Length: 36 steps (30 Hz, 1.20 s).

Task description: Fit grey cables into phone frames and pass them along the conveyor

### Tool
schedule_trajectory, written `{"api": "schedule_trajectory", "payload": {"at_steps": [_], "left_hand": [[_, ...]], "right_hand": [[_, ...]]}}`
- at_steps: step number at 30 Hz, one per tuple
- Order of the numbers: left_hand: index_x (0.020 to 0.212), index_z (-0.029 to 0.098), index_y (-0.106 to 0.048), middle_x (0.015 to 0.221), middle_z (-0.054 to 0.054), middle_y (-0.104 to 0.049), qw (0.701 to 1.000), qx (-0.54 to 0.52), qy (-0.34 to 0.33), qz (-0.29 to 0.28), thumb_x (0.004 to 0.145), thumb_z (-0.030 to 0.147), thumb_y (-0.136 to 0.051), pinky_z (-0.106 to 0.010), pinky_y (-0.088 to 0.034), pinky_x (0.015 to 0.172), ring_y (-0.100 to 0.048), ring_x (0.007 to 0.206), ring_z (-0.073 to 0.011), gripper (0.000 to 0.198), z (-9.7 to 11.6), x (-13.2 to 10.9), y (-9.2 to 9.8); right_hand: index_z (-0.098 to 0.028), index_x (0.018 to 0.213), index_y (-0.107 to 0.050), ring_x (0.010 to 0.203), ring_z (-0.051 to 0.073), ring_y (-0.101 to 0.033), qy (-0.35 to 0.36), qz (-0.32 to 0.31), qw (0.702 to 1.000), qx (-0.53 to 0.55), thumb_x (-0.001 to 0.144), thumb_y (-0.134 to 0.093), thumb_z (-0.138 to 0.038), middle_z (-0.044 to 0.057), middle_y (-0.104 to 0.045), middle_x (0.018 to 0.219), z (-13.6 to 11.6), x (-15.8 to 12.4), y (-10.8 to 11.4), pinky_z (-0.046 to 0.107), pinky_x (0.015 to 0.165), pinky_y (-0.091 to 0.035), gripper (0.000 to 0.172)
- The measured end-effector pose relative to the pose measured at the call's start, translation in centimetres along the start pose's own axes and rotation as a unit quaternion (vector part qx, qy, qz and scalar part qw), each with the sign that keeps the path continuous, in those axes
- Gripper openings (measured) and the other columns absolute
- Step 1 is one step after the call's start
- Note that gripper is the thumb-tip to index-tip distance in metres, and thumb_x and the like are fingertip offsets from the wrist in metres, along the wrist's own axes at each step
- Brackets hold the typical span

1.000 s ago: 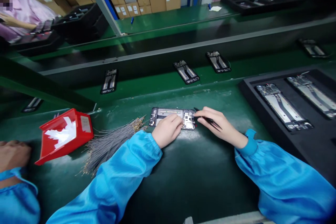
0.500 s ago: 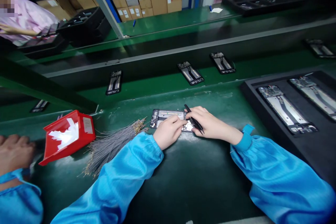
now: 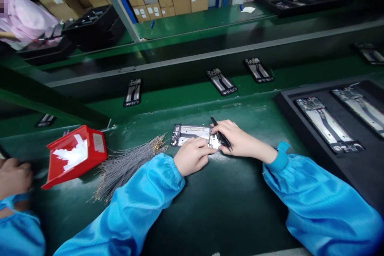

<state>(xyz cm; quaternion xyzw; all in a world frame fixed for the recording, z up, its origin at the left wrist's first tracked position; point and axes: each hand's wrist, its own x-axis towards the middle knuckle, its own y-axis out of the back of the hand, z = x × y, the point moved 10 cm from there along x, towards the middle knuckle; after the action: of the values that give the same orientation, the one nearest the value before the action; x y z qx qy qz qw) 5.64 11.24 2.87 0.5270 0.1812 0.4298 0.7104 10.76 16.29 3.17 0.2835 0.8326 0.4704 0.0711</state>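
An opened smartphone [image 3: 194, 130] lies on the green bench, its silver inside and circuit board facing up. My left hand [image 3: 193, 156] rests on its near edge, fingers curled and the index finger reaching to the board end; the thumb and the undersides of the fingers are hidden. Black tweezers [image 3: 221, 134] are in my right hand [image 3: 237, 138], which is closed around them at the phone's right end. A bundle of thin grey cables [image 3: 129, 168] with gold-coloured ends lies left of the phone.
A red bin [image 3: 99, 156] with white strips stands left, near another person's hand [image 3: 13, 178]. Opened phones [image 3: 222, 82] lie along a sunken green strip behind. At right, a black foam tray [image 3: 303, 128] holds more phones. Two people in pink work across the bench.
My left index finger has slid down toward the phone's near edge, showing more of the board. Several phones on the strip behind have shifted slightly right. My right hand keeps the tweezers.
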Motion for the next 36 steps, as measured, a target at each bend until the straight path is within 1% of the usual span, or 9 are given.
{"api": "schedule_trajectory", "payload": {"at_steps": [3,6,8,11,15,20,24,29,36], "left_hand": [[0.098,0.022,-0.063,0.073,-0.002,-0.051,1.000,0.026,-0.006,-0.003,0.077,0.011,-0.041,-0.027,-0.040,0.066,-0.047,0.072,-0.0148,0.032,0.2,0.1,-0.1],[0.099,0.021,-0.062,0.076,-0.003,-0.051,0.999,0.036,-0.025,0.000,0.079,0.012,-0.041,-0.027,-0.041,0.068,-0.047,0.074,-0.0151,0.031,0.1,0.0,0.3],[0.100,0.021,-0.062,0.078,-0.004,-0.052,0.999,0.018,-0.036,0.001,0.082,0.014,-0.039,-0.027,-0.042,0.070,-0.047,0.075,-0.0148,0.030,-0.3,-0.1,0.7],[0.101,0.021,-0.063,0.078,-0.004,-0.052,0.998,-0.037,-0.049,-0.002,0.087,0.017,-0.035,-0.024,-0.043,0.071,-0.048,0.076,-0.0133,0.031,-1.3,-0.4,1.2],[0.098,0.022,-0.066,0.075,-0.003,-0.050,0.995,-0.073,-0.063,0.005,0.087,0.018,-0.036,-0.021,-0.043,0.069,-0.048,0.071,-0.0115,0.032,-1.9,-0.6,1.3],[0.097,0.022,-0.067,0.074,-0.002,-0.048,0.996,-0.070,-0.057,0.011,0.087,0.019,-0.037,-0.021,-0.042,0.067,-0.047,0.070,-0.0115,0.032,-2.0,-0.5,1.1],[0.096,0.022,-0.067,0.075,-0.002,-0.048,0.997,-0.068,-0.047,0.007,0.086,0.018,-0.037,-0.022,-0.042,0.067,-0.047,0.070,-0.0117,0.031,-2.2,-0.5,1.0],[0.097,0.020,-0.066,0.074,-0.002,-0.049,0.996,-0.072,-0.051,0.011,0.084,0.015,-0.038,-0.022,-0.041,0.066,-0.047,0.069,-0.0118,0.032,-2.0,-0.5,1.1],[0.098,0.020,-0.065,0.076,-0.002,-0.050,0.995,-0.087,-0.045,0.003,0.082,0.014,-0.037,-0.022,-0.042,0.068,-0.047,0.071,-0.0118,0.034,-2.1,-0.6,0.9]], "right_hand": [[-0.020,0.103,-0.046,0.095,0.026,-0.041,-0.008,-0.023,0.999,-0.021,0.065,-0.056,-0.016,0.010,-0.049,0.105,0.1,0.5,-0.3,0.039,0.078,-0.037,0.040],[-0.021,0.103,-0.046,0.092,0.026,-0.040,-0.010,-0.036,0.999,-0.030,0.063,-0.057,-0.017,0.009,-0.048,0.103,0.2,0.9,-0.5,0.038,0.075,-0.037,0.041],[-0.021,0.104,-0.045,0.092,0.025,-0.039,-0.008,-0.040,0.999,-0.025,0.063,-0.057,-0.017,0.009,-0.047,0.103,0.3,0.9,-0.5,0.038,0.075,-0.037,0.043],[-0.021,0.105,-0.043,0.094,0.026,-0.039,-0.004,-0.045,0.999,-0.009,0.064,-0.058,-0.017,0.008,-0.046,0.105,0.5,0.9,-0.5,0.039,0.078,-0.036,0.044],[-0.022,0.105,-0.043,0.095,0.026,-0.039,-0.011,-0.049,0.999,-0.002,0.065,-0.060,-0.022,0.008,-0.046,0.106,0.8,0.8,-0.6,0.039,0.078,-0.035,0.043],[-0.021,0.105,-0.043,0.094,0.025,-0.039,-0.020,-0.051,0.998,-0.013,0.065,-0.060,-0.021,0.008,-0.046,0.104,0.8,1.0,-0.8,0.037,0.077,-0.034,0.043],[-0.022,0.104,-0.042,0.093,0.026,-0.039,-0.030,-0.060,0.997,-0.022,0.063,-0.059,-0.021,0.008,-0.046,0.105,0.8,1.3,-1.1,0.037,0.076,-0.034,0.045],[-0.022,0.103,-0.043,0.090,0.026,-0.039,-0.048,-0.072,0.995,-0.042,0.061,-0.059,-0.021,0.008,-0.046,0.104,0.7,1.6,-1.1,0.036,0.074,-0.034,0.046],[-0.021,0.102,-0.042,0.091,0.025,-0.038,-0.052,-0.079,0.995,-0.038,0.061,-0.058,-0.023,0.008,-0.044,0.104,0.6,1.6,-0.9,0.036,0.073,-0.034,0.044]]}}
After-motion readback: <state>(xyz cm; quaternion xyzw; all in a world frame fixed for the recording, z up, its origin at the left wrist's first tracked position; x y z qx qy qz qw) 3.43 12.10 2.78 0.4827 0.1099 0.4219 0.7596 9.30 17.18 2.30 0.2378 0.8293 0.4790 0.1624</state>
